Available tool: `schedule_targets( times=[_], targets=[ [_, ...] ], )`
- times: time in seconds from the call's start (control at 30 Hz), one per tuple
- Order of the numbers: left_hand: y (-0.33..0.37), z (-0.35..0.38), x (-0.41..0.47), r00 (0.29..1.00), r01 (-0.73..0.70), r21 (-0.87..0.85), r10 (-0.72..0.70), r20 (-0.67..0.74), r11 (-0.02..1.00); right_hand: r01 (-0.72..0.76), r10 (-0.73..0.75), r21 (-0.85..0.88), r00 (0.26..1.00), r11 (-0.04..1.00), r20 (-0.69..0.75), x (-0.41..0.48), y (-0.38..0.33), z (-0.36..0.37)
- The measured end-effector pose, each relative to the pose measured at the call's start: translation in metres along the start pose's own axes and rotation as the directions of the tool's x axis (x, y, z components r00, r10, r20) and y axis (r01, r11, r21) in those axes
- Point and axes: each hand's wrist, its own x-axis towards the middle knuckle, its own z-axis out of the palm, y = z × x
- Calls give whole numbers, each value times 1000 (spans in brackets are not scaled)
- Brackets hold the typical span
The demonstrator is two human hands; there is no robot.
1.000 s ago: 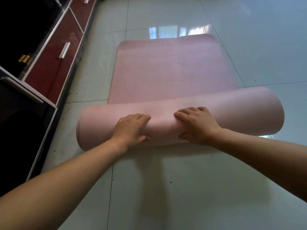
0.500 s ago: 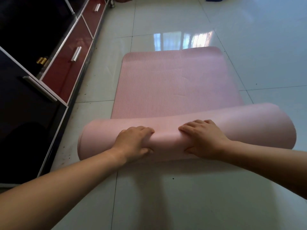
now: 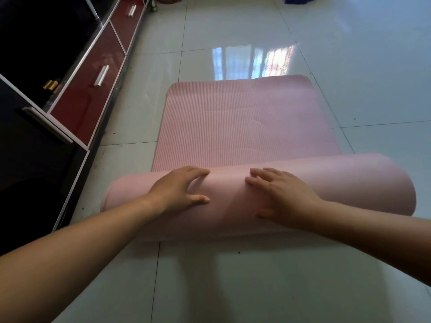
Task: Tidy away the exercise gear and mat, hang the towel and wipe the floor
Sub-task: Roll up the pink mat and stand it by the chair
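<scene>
Pink mat (image 3: pixel 245 127) is lying on the glossy tiled floor (image 3: pixel 349 54), near end rolled into a thick tube running left-right, far part still lying flat and ribbed. Left hand (image 3: pixel 179 190) is resting palm-down on the roll left of centre, fingers together and curved over the top, thumb spread toward the near side; right hand (image 3: pixel 283 194) is pressing flat just beside it, fingers extended, slightly fanned. Dark red cabinet (image 3: pixel 93 89) is running along the left.
</scene>
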Motion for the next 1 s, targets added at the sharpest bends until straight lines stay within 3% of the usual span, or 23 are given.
schedule_targets(
  times=[0.3,0.47,0.57,0.63,0.87,1.0],
  targets=[
    [-3,2,11,991,-4,39,9,-132,999,-3,4,-64,1000,998,11,22,13,5],
    [5,3,13,983,-12,148,38,-178,989,-99,107,90,991,991,-84,43,27,-11],
    [13,9,15,989,12,257,27,-146,966,-193,246,255,950,947,-194,50,35,-21],
    [16,9,19,993,49,268,-18,-116,962,-213,271,272,941,939,-200,52,38,-22],
    [14,4,37,996,81,246,-68,-61,966,-108,113,55,987,993,-115,43,32,-1],
    [9,4,45,979,83,156,-51,-199,984,-111,108,-31,990,993,-91,40,28,12]
  ],
)
